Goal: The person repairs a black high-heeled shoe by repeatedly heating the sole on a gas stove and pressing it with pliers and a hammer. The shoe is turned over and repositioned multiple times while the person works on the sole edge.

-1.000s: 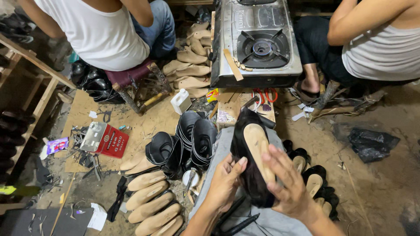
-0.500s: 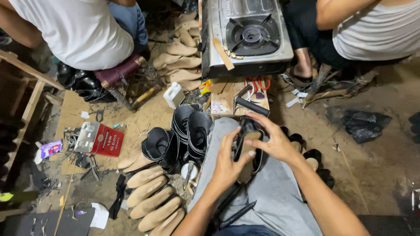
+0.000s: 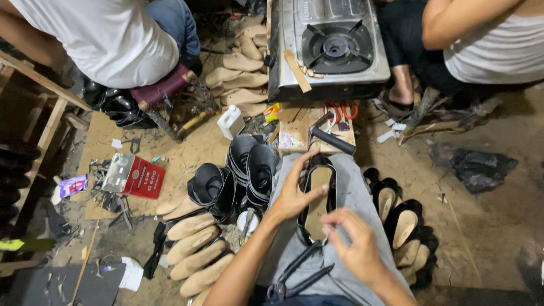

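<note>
A black shoe (image 3: 319, 195) with a tan insole lies sole-up on my lap, on grey trousers. My left hand (image 3: 293, 191) presses on its left edge and holds it in place. My right hand (image 3: 356, 249) hovers just below the shoe's near end, fingers bent, with nothing seen in it. Black pliers (image 3: 297, 272) rest on my thigh, near the right hand. A hammer (image 3: 328, 136) lies on the small wooden block beyond my knee.
A gas stove (image 3: 328, 48) stands ahead. Two seated people flank it, one on a stool (image 3: 164, 90) at left. Tan shoe lasts (image 3: 195, 246), black uppers (image 3: 249, 170), a red tin (image 3: 133, 175) and finished shoes (image 3: 399, 224) crowd the floor.
The shoe came down from in front of me onto my lap. My right hand let go of it and drew back toward me; the left hand stays on it.
</note>
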`<state>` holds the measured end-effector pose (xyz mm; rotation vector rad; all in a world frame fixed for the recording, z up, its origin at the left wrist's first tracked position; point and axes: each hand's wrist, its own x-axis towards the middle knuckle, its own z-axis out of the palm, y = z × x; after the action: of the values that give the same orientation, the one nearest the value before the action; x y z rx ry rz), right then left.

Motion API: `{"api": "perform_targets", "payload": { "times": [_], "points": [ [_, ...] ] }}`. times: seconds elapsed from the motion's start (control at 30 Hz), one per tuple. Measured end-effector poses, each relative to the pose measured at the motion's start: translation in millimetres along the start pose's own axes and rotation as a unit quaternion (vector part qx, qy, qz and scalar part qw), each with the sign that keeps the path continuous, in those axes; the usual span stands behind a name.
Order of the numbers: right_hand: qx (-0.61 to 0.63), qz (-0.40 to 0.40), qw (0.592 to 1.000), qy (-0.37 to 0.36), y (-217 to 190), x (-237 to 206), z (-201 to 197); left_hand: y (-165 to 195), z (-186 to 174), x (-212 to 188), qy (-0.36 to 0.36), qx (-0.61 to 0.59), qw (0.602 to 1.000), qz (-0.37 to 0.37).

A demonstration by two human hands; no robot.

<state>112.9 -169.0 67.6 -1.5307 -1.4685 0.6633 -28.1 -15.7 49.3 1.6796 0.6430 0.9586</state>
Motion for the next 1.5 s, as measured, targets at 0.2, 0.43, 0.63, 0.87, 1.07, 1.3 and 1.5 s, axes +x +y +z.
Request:
{"api": "perform_targets", "payload": {
  "times": [0.2, 0.43, 0.63, 0.87, 1.07, 1.3, 1.5],
  "points": [
    [-0.091, -0.198, 0.954, -0.208, 3.5, -41.5, 40.0, 20.5, -3.0, 8.3, 0.006, -0.01, 1.0, 0.01],
    [-0.156, -0.066, 0.919, -0.355, 3.4, -51.2, 53.1, 78.2, -28.0, 38.7, -0.008, 0.0, 0.979, 0.205],
    [-0.043, 0.058, 0.976, -0.207, 27.4, -36.7, 36.7, 87.5, -36.6, 50.0, 0.03, 0.144, 0.964, 0.22],
    [0.298, 0.125, 0.944, -0.072, 10.0, 21.6, -27.5, 82.4, -36.2, 49.1, 0.01, 0.137, 0.97, 0.198],
    [0.333, 0.089, 0.929, -0.136, -30.2, 30.1, -58.0, 81.3, -22.5, 50.5, 0.016, 0.143, 0.966, 0.214],
    [0.217, 0.131, 0.956, -0.146, -82.8, 53.3, -79.4, 79.3, -18.5, 45.6, 0.006, 0.16, 0.962, 0.223],
    [0.176, 0.113, 0.971, -0.114, -105.5, 58.9, -124.9, 81.9, -19.8, 46.5, 0.02, 0.162, 0.964, 0.211]
  ]
}}
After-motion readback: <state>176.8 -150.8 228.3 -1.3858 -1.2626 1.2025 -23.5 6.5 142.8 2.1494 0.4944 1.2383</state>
